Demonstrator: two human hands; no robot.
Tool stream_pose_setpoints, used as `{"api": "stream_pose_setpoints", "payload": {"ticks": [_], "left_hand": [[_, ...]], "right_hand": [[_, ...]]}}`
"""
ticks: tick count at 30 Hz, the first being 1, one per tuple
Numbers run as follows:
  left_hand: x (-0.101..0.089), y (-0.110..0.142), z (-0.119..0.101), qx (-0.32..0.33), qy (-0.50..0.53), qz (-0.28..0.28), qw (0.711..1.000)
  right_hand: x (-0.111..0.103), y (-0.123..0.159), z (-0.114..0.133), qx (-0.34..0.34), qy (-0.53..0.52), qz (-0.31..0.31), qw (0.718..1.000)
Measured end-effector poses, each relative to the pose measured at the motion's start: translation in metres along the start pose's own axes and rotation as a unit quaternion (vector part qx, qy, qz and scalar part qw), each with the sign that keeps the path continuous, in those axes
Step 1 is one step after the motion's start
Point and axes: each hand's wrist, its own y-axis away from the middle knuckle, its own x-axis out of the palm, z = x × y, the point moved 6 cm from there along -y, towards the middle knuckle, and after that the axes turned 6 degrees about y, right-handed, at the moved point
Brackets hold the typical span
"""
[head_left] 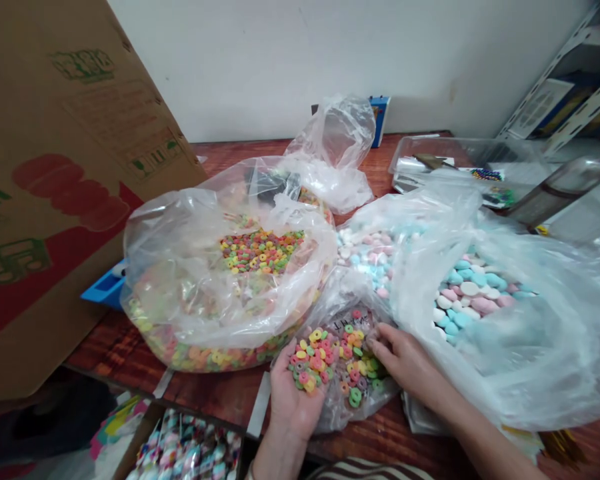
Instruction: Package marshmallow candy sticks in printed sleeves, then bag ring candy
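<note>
My left hand (295,400) is palm up and cupped around a heap of colourful ring candies (311,357). Beside it, more rings lie in a small clear plastic bag (337,417) with dark handwriting on it. The fingers of my right hand (405,360) are closed on the right edge of that bag. Behind my left hand stands a large open clear bag (155,267) filled with similar rings. To the right of my right hand is another large clear bag (570,373), holding pink, white and blue candies (467,300).
A cardboard box (80,200) stands at the left. Below the table edge, an open box (145,427) holds wrapped sweets (190,450). At the back right are a clear tray (445,148) and a bottle (565,190). A metal shelf (555,87) stands beyond.
</note>
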Motion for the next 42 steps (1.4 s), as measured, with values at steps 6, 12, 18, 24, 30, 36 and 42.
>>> {"api": "stream_pose_setpoints", "payload": {"ticks": [6,12,18,24,30,36,42], "left_hand": [[0.008,0.006,0.001,0.004,-0.01,0.005,1.0],[0.01,0.009,-0.002,0.013,-0.01,0.012,1.0],[0.002,0.009,-0.005,0.008,0.008,0.006,1.0],[0.001,0.008,-0.004,0.004,0.004,-0.006,1.0],[0.002,0.007,-0.003,0.015,-0.006,0.004,1.0],[-0.003,0.006,-0.003,0.016,0.003,0.009,1.0],[-0.005,0.006,-0.005,0.016,0.011,0.007,1.0]], "right_hand": [[-0.001,0.014,0.026,-0.034,-0.018,0.036,0.999],[0.022,0.02,0.054,-0.093,-0.06,0.12,0.987],[0.016,0.004,0.037,-0.043,-0.229,0.119,0.965],[0.0,0.007,0.015,0.027,-0.397,0.115,0.91],[-0.01,0.022,0.028,-0.011,-0.313,0.15,0.938],[0.001,0.057,0.036,-0.035,0.253,0.259,0.931],[-0.004,0.07,0.032,-0.006,0.3,0.302,0.905]]}}
